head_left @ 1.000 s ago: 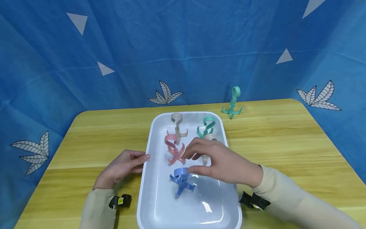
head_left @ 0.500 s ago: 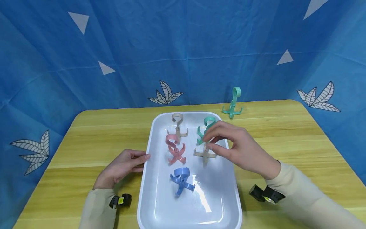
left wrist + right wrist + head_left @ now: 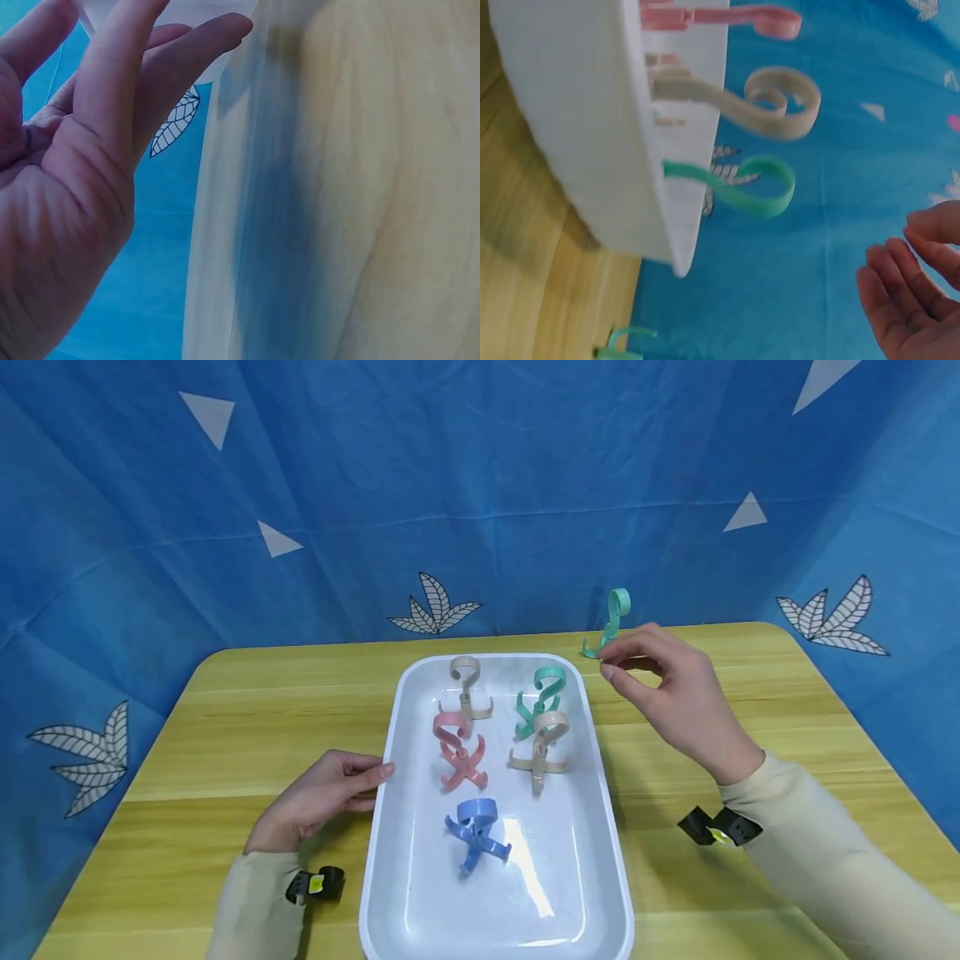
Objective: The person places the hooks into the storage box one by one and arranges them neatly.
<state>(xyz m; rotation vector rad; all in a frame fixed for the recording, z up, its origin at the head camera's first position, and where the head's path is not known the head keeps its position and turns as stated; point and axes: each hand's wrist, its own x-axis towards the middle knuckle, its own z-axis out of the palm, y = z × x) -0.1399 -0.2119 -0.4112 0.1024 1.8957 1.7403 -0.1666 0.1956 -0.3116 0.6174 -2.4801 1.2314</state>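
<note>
In the head view, my left hand (image 3: 318,802) holds the left side of the white tray (image 3: 495,927), thumb over the rim and fingers against the outer wall. My right hand (image 3: 678,697) hovers past the tray's far right corner, holding nothing, thumb and forefinger a little apart. It overlaps the base of a green multi-prong hook (image 3: 618,603) standing on the table. Inside the tray stand a second green hook (image 3: 550,677), two beige hooks (image 3: 465,693), a pink hook (image 3: 462,764) and a blue hook (image 3: 477,835). The right wrist view has the right hand (image 3: 915,292) at lower right.
A wooden table (image 3: 285,693) lies under the tray. Behind it hangs a blue cloth (image 3: 480,468) with white triangles and leaf prints. Dark wrist cameras (image 3: 322,885) sit at both sleeves.
My right hand has let go of the beige hook in the tray's right half and moved up and right, out of the tray to the green hook on the table. The left hand has stayed put.
</note>
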